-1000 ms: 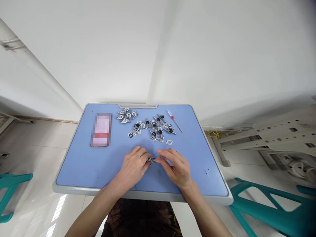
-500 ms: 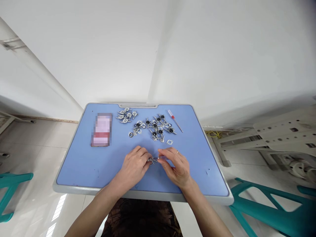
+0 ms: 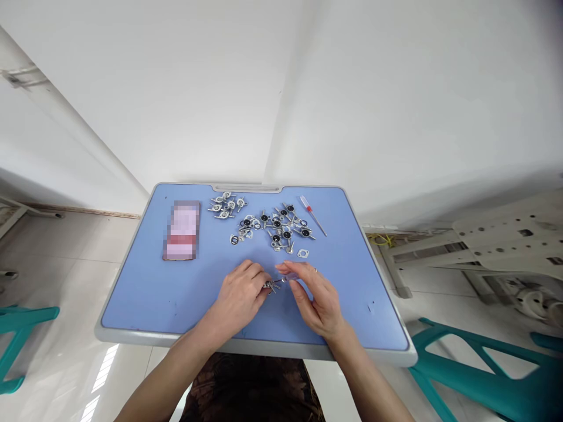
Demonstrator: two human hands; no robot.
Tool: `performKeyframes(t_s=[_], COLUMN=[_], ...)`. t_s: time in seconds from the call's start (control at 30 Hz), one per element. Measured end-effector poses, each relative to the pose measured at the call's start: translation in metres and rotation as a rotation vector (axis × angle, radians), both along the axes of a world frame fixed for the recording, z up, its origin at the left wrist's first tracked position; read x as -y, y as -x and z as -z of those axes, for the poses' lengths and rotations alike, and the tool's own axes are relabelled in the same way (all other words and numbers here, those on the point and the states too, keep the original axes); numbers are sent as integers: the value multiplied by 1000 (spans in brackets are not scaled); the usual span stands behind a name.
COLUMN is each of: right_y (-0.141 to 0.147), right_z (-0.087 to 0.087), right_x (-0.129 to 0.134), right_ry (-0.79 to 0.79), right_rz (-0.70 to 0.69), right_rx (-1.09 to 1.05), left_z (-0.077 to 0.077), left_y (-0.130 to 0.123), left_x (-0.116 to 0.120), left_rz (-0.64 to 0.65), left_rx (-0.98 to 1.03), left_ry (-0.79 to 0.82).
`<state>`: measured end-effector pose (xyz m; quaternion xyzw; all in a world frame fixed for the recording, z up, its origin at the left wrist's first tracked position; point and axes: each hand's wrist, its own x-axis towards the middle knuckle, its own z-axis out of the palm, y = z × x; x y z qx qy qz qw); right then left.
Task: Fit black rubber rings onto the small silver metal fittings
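My left hand (image 3: 244,293) is closed on a small metal part with prongs (image 3: 271,285), low over the front middle of the table. From the other side my right hand (image 3: 319,296) holds a small screwdriver (image 3: 288,278) between thumb and fingers. Its handle looks clear, and its thin shaft points left at the metal part. Whether the tip touches the part is too small to tell. Fingers of my left hand hide much of the part.
On the blue table (image 3: 145,293) lie a pile of metal parts with black discs (image 3: 287,234), several metal parts (image 3: 224,214) farther left, a flat metal plate (image 3: 302,253), black rings (image 3: 234,240), another screwdriver (image 3: 314,215) and a phone (image 3: 182,231). A green stool (image 3: 466,357) stands right.
My right fingers have loosened and shifted on the screwdriver, so more of its clear handle shows. My left hand keeps its hold on the metal part in nearly the same place.
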<state>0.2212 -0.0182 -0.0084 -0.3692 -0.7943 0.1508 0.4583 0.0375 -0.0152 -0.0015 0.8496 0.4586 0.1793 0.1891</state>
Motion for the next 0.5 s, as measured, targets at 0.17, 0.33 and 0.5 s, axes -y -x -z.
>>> performKeyframes(t_s=[0.17, 0.33, 0.5], right_y=[3, 0, 0], right_z=[3, 4, 3], right_x=[-1, 0, 1], right_ry=[-95, -74, 34], right_rz=[45, 20, 15], right_rx=[12, 90, 23], left_z=[0, -1, -2], left_y=[0, 0, 0], left_x=[0, 0, 0], left_rz=[0, -4, -1], left_rx=[0, -8, -11], left_ry=[-14, -5, 6])
